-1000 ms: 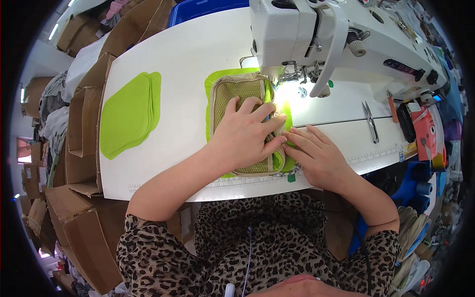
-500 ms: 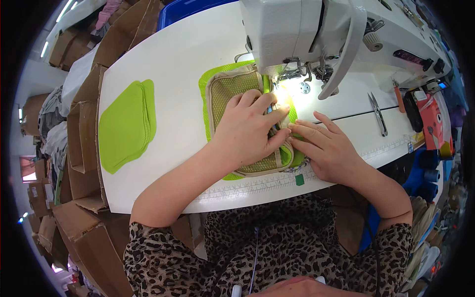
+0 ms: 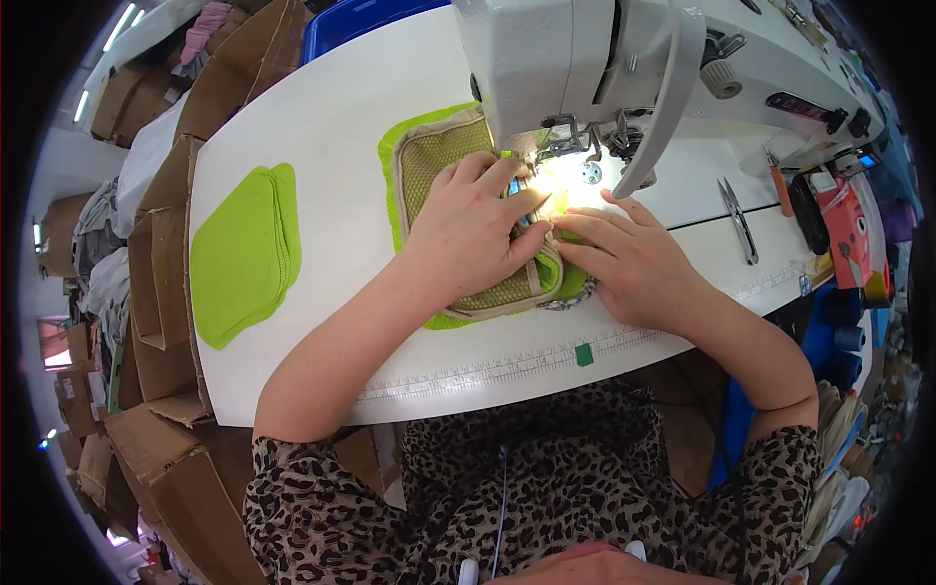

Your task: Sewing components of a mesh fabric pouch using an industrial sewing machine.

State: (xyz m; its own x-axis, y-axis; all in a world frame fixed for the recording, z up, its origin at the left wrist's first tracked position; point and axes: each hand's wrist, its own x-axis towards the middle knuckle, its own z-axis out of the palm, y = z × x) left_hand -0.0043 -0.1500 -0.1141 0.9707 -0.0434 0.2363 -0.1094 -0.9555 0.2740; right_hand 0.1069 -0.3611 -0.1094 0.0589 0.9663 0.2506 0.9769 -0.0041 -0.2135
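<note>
A khaki mesh pouch (image 3: 424, 166) with beige binding lies on a bright green fabric piece (image 3: 387, 146), its right edge under the lit needle area of a white sewing machine (image 3: 531, 68). My left hand (image 3: 468, 224) rests on the pouch, fingers bent and thumb and forefinger closed at its right edge, by a blue strip. My right hand (image 3: 629, 258) lies at the same edge with fingers stretched out and apart, their tips touching the fabric near my left thumb. A patterned cord end shows below the pouch. The needle is lost in glare.
Several green fabric pieces (image 3: 244, 253) are stacked on the left of the white table (image 3: 331, 127). Thread snips (image 3: 738, 222) lie right, near an orange-handled tool (image 3: 779, 183). A ruler tape (image 3: 487, 372) runs along the front edge. Cardboard boxes (image 3: 166, 458) crowd the left side.
The pouch and green fabric have slid away from me along the needle, and both hands have moved with them. The whole view has shifted slightly.
</note>
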